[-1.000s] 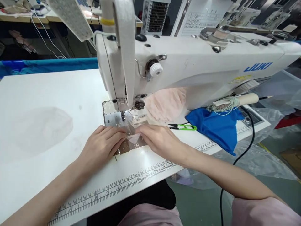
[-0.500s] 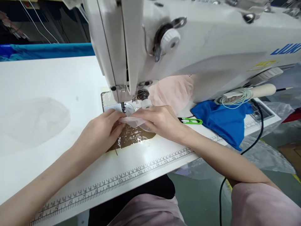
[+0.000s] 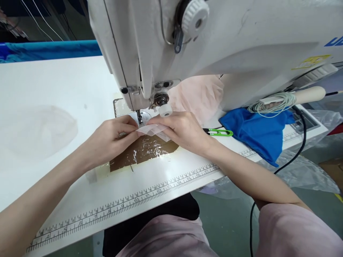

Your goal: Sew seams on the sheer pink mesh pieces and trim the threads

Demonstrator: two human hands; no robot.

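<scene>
A small piece of thin white fabric (image 3: 152,130) lies just in front of the needle (image 3: 139,117) of a white sewing machine (image 3: 214,46). My left hand (image 3: 112,137) pinches its left edge with closed fingers. My right hand (image 3: 182,131) pinches its right side, fingers pressed together. Under the fabric the table carries a brown patch covered with shiny clear tape (image 3: 142,153).
Green thread snips (image 3: 218,132) lie right of my right hand. Beyond them sit a blue cloth (image 3: 257,134), a pale pink fabric bundle (image 3: 198,95) and a coil of thread on a wooden-handled tool (image 3: 278,103). A sheer fabric piece (image 3: 37,130) rests far left. A ruler strip (image 3: 134,201) edges the table.
Both hands have moved the white fabric away from me, up to the needle. The camera has leaned in closer to the machine.
</scene>
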